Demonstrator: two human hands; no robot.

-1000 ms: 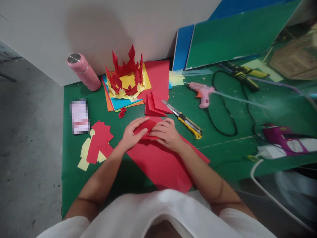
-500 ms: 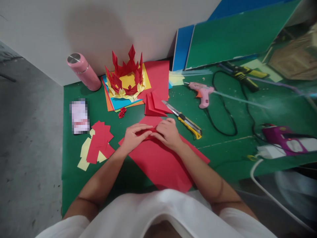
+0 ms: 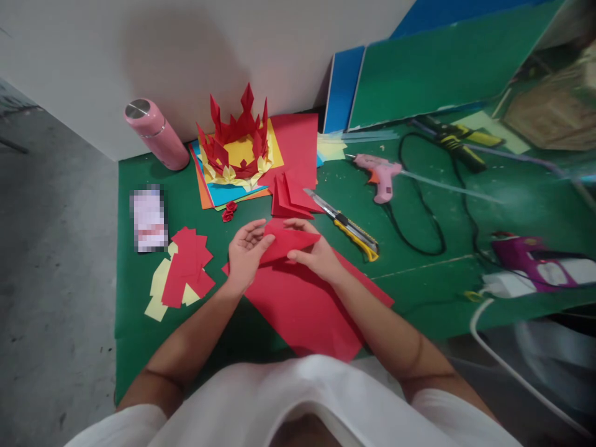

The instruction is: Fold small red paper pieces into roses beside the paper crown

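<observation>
A folded red paper piece [image 3: 289, 241] is lifted just above a large red sheet [image 3: 302, 304] that lies on the green table [image 3: 419, 285]. My left hand [image 3: 244, 254] grips the piece's left end, palm turned up, thumb on top. My right hand [image 3: 313, 251] pinches its right side from beneath. Both hands are closed on the piece.
Behind my hands lie more folded red pieces [image 3: 291, 195], a yellow utility knife [image 3: 347, 225], a pink glue gun [image 3: 379, 174] with a black cord, and a red and yellow paper crown [image 3: 235, 149]. Left are a pink bottle [image 3: 156, 133], a phone [image 3: 149, 218] and paper scraps [image 3: 184, 273].
My hands pressed the red piece flat on the big sheet earlier. Now they have lifted it, and my left palm has turned upward.
</observation>
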